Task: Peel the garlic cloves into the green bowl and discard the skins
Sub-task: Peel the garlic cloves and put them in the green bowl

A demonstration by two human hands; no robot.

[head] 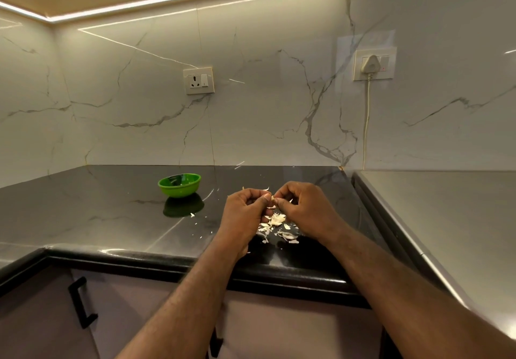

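A small green bowl (179, 185) stands on the black countertop (111, 219), left of my hands. My left hand (245, 213) and my right hand (304, 207) meet above the counter, fingers curled, and pinch a garlic clove (272, 198) between their fingertips. Most of the clove is hidden by the fingers. A pile of pale garlic skins (276, 227) lies on the counter directly below my hands. A few loose flakes (192, 215) lie scattered toward the bowl. What the bowl holds is not plain from here.
The marble wall behind carries a socket (198, 80) and a plugged-in white plug (370, 64) with its cord running down. A steel surface (446, 219) adjoins the counter at right. Below the counter's front edge are cabinet doors with a black handle (81, 302).
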